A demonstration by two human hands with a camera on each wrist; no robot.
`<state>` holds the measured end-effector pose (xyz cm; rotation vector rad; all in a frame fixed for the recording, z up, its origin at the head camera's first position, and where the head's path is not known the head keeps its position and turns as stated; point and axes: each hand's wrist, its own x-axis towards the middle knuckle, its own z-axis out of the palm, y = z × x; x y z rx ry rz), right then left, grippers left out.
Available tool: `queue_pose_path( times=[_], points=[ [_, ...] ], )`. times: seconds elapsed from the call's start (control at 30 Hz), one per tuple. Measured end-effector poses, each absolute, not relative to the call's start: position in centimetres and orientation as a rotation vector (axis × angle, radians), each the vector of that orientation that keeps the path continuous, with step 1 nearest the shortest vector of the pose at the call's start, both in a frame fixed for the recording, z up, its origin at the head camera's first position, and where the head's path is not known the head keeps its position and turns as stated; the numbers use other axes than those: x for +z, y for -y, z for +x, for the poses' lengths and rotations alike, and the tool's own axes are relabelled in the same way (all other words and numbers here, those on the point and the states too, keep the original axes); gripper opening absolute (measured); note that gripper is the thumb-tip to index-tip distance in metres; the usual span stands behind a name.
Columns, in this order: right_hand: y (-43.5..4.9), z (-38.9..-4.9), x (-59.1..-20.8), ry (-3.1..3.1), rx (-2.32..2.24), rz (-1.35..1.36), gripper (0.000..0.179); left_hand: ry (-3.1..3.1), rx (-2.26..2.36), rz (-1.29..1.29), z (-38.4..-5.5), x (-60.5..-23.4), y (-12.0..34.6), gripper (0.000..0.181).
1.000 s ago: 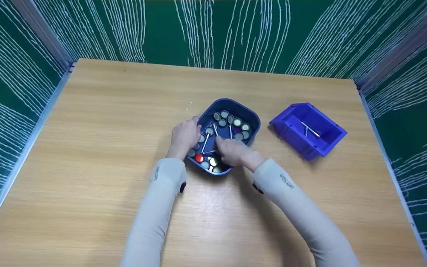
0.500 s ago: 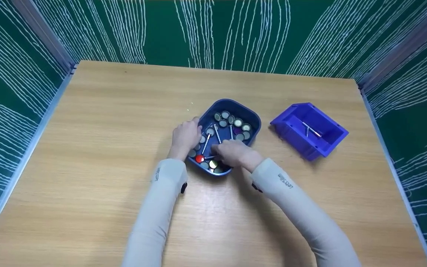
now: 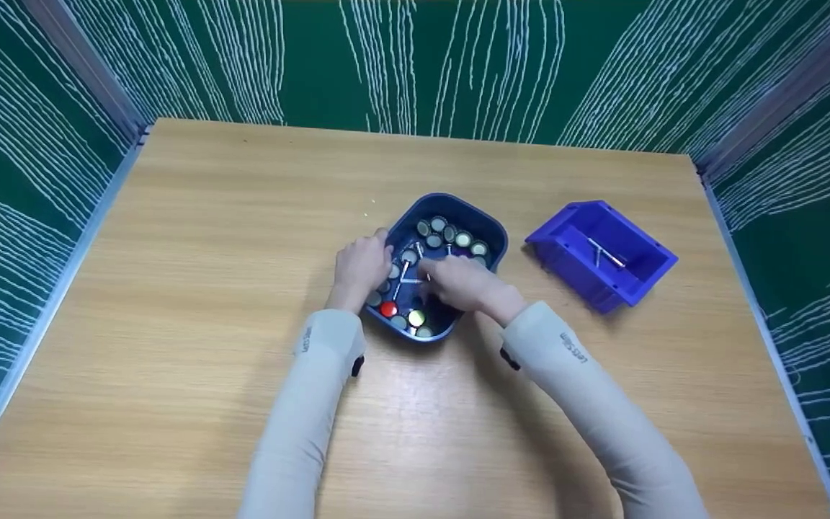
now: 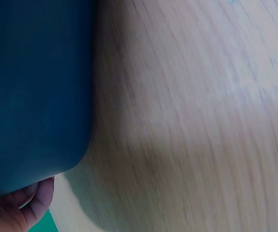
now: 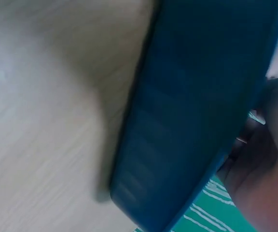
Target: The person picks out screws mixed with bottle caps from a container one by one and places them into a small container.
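A dark blue tub (image 3: 485, 215) stands mid-table, holding several bottle caps (image 3: 437, 225) and silver screws (image 3: 398, 290). Most caps show grey undersides; one red cap (image 3: 388, 309) and one gold cap (image 3: 416, 318) lie near its front. My left hand (image 3: 362, 270) grips the tub's left rim, fingers hooked over it. Inside the tub, my right hand (image 3: 464, 285) pinches a silver screw (image 3: 411, 280) that sticks out leftward from the fingertips. That hand hides part of the floor and some caps. In the right wrist view, the tub's outer wall (image 5: 177, 116) covers most of the fingers.
To the right of the tub stands a purple bin (image 3: 572, 277), with silver screws (image 3: 608, 254) inside it. Both containers rest on a wooden table (image 3: 192, 288). Green walls with white streaks (image 3: 314, 65) enclose its back and sides.
My right hand has moved slightly up and right within the tub, and the screw at its fingertips has moved away from the red cap. My left hand stays on the rim.
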<state>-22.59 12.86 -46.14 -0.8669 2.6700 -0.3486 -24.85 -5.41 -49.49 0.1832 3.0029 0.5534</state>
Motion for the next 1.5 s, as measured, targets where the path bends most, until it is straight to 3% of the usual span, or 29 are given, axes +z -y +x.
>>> queue_pose_path(
  times=[0.5,1.17,1.5],
  points=[
    [-17.0,-23.6,-44.5,-2.737,-0.732,-0.784,0.016,-3.014,0.573,0.164,-24.7,-49.6,5.4,0.036],
    [-23.8,-24.9,-41.3,-2.886,-0.800,-0.642,0.017,-3.001,0.589,0.143,-24.7,-49.5,5.5,0.037],
    [-27.8,-24.8,-40.4,-2.847,-0.766,-0.406,0.026,-3.013,0.572,0.156,-24.7,-49.4,5.4,0.036]
  ],
)
